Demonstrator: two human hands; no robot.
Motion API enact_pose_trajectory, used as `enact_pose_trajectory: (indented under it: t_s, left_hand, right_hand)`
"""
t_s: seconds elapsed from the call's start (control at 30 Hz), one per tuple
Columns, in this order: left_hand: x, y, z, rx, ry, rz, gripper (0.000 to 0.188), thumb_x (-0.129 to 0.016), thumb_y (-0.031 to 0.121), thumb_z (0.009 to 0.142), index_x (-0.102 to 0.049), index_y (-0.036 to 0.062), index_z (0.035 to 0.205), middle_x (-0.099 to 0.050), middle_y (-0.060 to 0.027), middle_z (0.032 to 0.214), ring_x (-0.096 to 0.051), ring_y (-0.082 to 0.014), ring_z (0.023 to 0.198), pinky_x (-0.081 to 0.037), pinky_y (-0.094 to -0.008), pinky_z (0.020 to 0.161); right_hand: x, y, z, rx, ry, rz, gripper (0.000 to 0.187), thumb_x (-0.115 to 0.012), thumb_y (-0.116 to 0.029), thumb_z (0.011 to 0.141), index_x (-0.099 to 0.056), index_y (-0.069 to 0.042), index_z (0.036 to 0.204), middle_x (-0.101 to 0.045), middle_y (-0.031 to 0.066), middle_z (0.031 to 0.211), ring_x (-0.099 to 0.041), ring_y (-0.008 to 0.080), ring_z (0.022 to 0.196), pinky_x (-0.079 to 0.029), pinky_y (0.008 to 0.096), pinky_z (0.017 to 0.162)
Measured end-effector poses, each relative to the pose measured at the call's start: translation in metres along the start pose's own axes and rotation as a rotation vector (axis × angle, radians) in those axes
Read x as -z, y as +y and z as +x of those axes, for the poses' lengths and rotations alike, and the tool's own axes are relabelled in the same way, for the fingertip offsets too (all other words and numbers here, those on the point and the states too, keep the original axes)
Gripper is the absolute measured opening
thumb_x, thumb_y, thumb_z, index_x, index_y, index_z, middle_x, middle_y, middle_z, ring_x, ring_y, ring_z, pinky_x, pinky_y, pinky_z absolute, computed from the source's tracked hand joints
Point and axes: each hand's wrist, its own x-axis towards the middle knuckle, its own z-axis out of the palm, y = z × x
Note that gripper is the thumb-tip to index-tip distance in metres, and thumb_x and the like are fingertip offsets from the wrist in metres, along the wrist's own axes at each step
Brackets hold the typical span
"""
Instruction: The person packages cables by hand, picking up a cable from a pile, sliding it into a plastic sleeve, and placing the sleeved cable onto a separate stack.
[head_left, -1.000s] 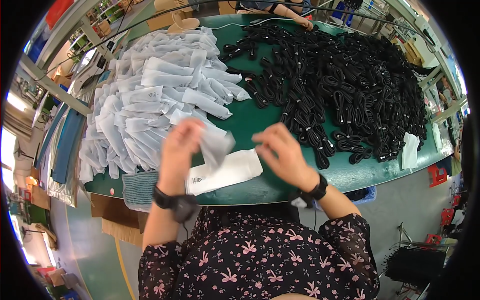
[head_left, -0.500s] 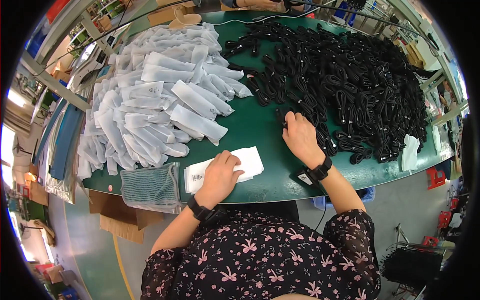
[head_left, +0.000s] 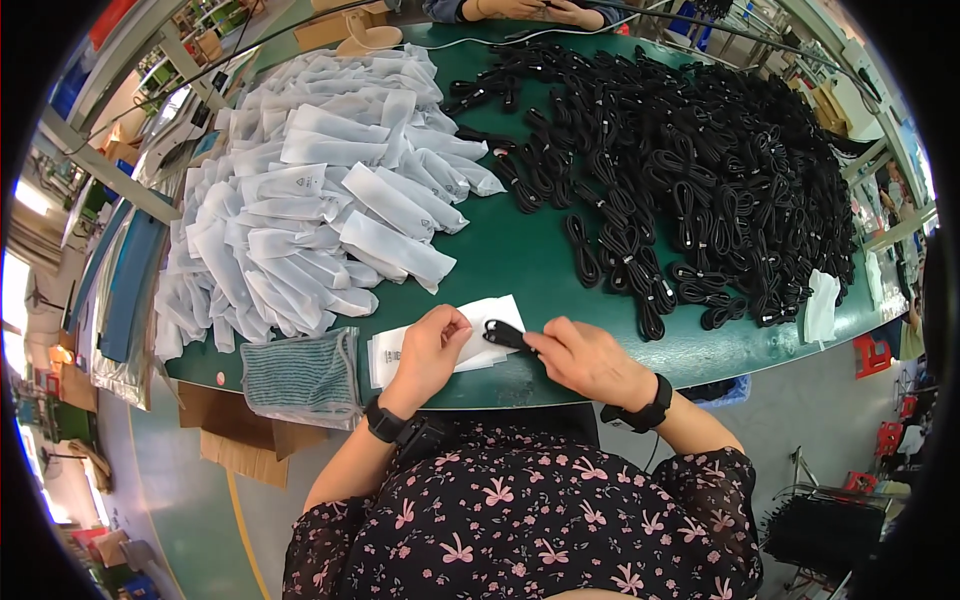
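Note:
My right hand [head_left: 590,362] grips one end of a bundled black cable [head_left: 503,334]; the rest sticks out leftward over a stack of flat white bags [head_left: 492,312]. The stack lies at the table's near edge. Over its left part, my left hand [head_left: 432,352] is closed, thumb and fingertips drawn together. Whatever is between those fingertips, if anything, is too small to make out. Right of centre spreads a large heap of bundled black cables [head_left: 690,180]. To the left is a pile of filled white bags [head_left: 300,210].
A clear bag with ribbed grey-green material [head_left: 302,375] overhangs the table's near edge, above an open cardboard box [head_left: 240,440]. A loose white bag [head_left: 822,305] lies at the right edge. Across the green table [head_left: 490,245], another person's hands [head_left: 540,10] show.
My right hand has come from the cable heap leftward and nearer, bringing a bundled cable to the white stack. My left hand has gone from lying on the stack to closed fingertips.

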Motion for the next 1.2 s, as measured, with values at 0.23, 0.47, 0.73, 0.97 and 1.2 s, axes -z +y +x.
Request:
enact_pose_trajectory:
  t_s: [0.23,0.47,0.73,0.97,1.2]
  left_hand:
    - [0.000,0.010,-0.004,-0.312,-0.066,0.083,0.008,-0.066,0.000,0.085,-0.058,0.0007,0.088,-0.060,-0.0077,0.090,-0.057,-0.0190,0.080,-0.046,-0.0286,0.067]
    - [0.005,0.029,0.000,-0.445,-0.019,0.204,0.009,-0.065,-0.002,0.084,-0.057,0.0017,0.088,-0.060,-0.0081,0.097,-0.055,-0.0206,0.087,-0.046,-0.0297,0.072]
    - [0.016,0.042,0.006,-0.167,-0.067,-0.192,0.005,-0.061,0.002,0.091,-0.057,0.0014,0.090,-0.060,-0.0040,0.103,-0.053,-0.0131,0.084,-0.044,-0.0262,0.072]
    - [0.065,0.038,0.040,0.108,0.000,-0.640,0.013,-0.059,0.016,0.098,-0.062,0.0055,0.105,-0.059,0.0014,0.091,-0.050,-0.0048,0.076,-0.040,-0.0185,0.067]
    - [0.122,0.045,0.064,-0.243,0.520,-0.193,0.018,-0.060,0.014,0.097,-0.062,0.0026,0.111,-0.061,0.0003,0.089,-0.052,-0.0081,0.074,-0.043,-0.0220,0.068]
  right_hand:
    - [0.004,0.008,0.005,0.003,-0.150,0.242,0.032,-0.070,-0.004,0.081,-0.065,-0.007,0.113,-0.054,0.0082,0.095,-0.060,0.0225,0.073,-0.051,0.0316,0.062]
    - [-0.014,0.007,0.011,-0.149,0.009,0.559,0.028,-0.075,-0.004,0.081,-0.067,-0.006,0.108,-0.054,0.0073,0.102,-0.059,0.0178,0.082,-0.049,0.0269,0.067]
    - [-0.020,-0.018,0.035,-0.234,0.290,0.818,0.029,-0.075,-0.001,0.081,-0.065,-0.006,0.108,-0.053,0.0100,0.109,-0.057,0.0183,0.091,-0.050,0.0292,0.074]
    - [0.002,-0.007,0.062,-0.058,0.373,0.534,0.032,-0.075,-0.001,0.080,-0.062,-0.004,0.110,-0.053,0.0122,0.111,-0.058,0.0215,0.093,-0.052,0.0302,0.076]
    - [0.007,0.064,0.041,-0.368,0.131,-0.305,0.029,-0.073,-0.010,0.080,-0.059,-0.003,0.106,-0.057,0.0165,0.103,-0.060,0.0317,0.094,-0.052,0.0357,0.072]
